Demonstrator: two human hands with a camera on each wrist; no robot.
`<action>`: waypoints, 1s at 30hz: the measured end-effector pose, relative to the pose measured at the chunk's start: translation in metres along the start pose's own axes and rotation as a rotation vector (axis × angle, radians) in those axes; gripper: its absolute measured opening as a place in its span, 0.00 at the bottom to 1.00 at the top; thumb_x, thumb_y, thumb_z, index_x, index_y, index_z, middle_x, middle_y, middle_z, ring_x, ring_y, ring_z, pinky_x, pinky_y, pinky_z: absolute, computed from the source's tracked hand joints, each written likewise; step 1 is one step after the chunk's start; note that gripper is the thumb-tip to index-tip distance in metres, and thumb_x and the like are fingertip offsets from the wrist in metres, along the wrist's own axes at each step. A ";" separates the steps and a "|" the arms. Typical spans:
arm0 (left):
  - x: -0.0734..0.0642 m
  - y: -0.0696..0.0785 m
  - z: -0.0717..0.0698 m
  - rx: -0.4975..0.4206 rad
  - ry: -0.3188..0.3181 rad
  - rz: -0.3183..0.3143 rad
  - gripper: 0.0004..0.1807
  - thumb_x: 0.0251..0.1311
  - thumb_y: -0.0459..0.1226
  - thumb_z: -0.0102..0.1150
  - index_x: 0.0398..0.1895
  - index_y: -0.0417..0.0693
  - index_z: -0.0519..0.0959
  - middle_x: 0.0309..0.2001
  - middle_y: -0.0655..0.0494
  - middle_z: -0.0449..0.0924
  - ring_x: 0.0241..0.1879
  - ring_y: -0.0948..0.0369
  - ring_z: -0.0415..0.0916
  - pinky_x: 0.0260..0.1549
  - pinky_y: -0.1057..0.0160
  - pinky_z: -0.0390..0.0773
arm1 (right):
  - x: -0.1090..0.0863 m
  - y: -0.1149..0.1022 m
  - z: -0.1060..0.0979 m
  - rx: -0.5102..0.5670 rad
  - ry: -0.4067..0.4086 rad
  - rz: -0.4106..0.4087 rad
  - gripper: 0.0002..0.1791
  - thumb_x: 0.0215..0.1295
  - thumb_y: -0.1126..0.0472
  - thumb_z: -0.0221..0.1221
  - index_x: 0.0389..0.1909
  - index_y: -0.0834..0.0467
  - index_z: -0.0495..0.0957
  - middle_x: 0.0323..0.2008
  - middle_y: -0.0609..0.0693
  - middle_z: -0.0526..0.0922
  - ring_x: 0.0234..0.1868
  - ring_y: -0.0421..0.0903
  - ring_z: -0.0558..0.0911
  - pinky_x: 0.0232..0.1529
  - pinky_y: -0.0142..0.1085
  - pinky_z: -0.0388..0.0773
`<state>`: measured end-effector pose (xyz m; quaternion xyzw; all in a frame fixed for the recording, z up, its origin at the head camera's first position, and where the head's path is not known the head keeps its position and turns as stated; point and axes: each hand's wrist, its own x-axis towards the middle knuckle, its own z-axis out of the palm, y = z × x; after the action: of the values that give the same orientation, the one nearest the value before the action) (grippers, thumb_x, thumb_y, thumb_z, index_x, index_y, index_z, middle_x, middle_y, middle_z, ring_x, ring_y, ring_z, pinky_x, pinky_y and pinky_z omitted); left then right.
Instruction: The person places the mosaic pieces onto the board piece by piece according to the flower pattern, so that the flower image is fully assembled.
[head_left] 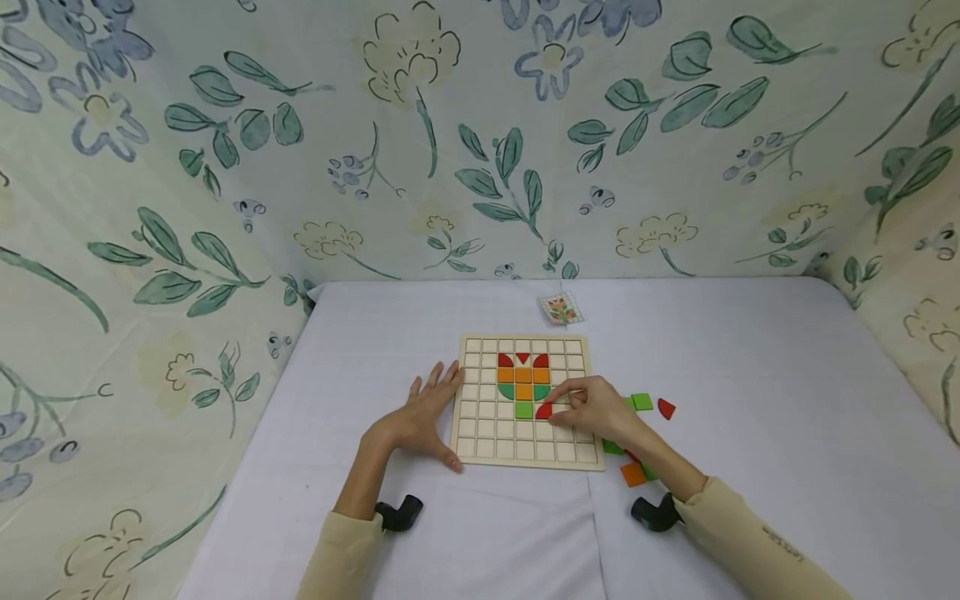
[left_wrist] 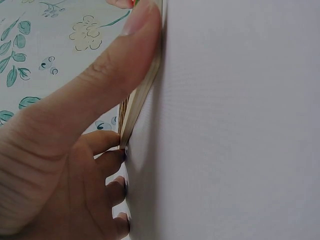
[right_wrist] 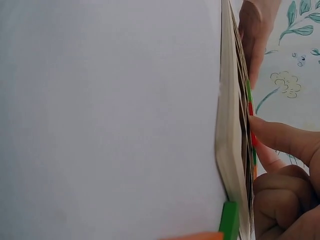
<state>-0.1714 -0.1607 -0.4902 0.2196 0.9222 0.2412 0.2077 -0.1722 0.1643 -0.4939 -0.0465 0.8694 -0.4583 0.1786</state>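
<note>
A pale wooden grid board (head_left: 487, 431) lies on the white-covered table. Coloured flat tiles on it form a shape: red corners, orange squares (head_left: 523, 375), dark green quarter rounds (head_left: 506, 391) and a light green square (head_left: 523, 410). My right hand (head_left: 596, 408) pinches a red quarter-round tile (head_left: 543, 412) between thumb and index finger, at the cell right of the light green square. Its other fingers are curled under. My left hand (head_left: 417, 422) is spread along the board's left side, thumb near the lower corner; in the left wrist view the thumb (left_wrist: 107, 75) and fingertips touch the edge.
Loose tiles lie right of the board, among them a light green square (head_left: 642, 402), a red piece (head_left: 667, 408) and an orange square (head_left: 633, 474), some partly under my right forearm. A small patterned card (head_left: 561, 309) lies behind the board. Floral cloth (head_left: 480, 150) hangs around the table.
</note>
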 end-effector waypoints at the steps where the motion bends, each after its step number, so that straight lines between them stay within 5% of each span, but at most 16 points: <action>1: 0.000 0.000 0.000 0.001 0.000 0.000 0.84 0.29 0.55 0.89 0.85 0.48 0.38 0.85 0.54 0.28 0.85 0.50 0.20 0.82 0.40 0.26 | 0.000 0.000 0.000 -0.003 0.003 0.000 0.15 0.56 0.59 0.76 0.44 0.55 0.87 0.13 0.44 0.58 0.16 0.42 0.57 0.20 0.30 0.53; 20: 0.001 0.001 -0.001 -0.007 -0.009 0.004 0.84 0.29 0.54 0.89 0.85 0.47 0.37 0.86 0.52 0.28 0.84 0.50 0.20 0.82 0.40 0.26 | 0.000 0.001 -0.001 0.015 0.001 -0.006 0.14 0.56 0.60 0.76 0.44 0.55 0.89 0.14 0.44 0.58 0.17 0.42 0.57 0.21 0.30 0.52; 30: 0.000 0.001 -0.001 -0.004 -0.012 0.005 0.84 0.30 0.55 0.89 0.85 0.47 0.37 0.86 0.53 0.27 0.84 0.50 0.20 0.82 0.40 0.26 | -0.014 0.009 -0.040 0.010 0.047 0.024 0.19 0.62 0.56 0.72 0.52 0.56 0.86 0.16 0.44 0.56 0.18 0.41 0.57 0.18 0.30 0.53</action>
<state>-0.1716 -0.1602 -0.4894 0.2231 0.9199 0.2422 0.2129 -0.1725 0.2039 -0.4768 -0.0243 0.8715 -0.4614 0.1640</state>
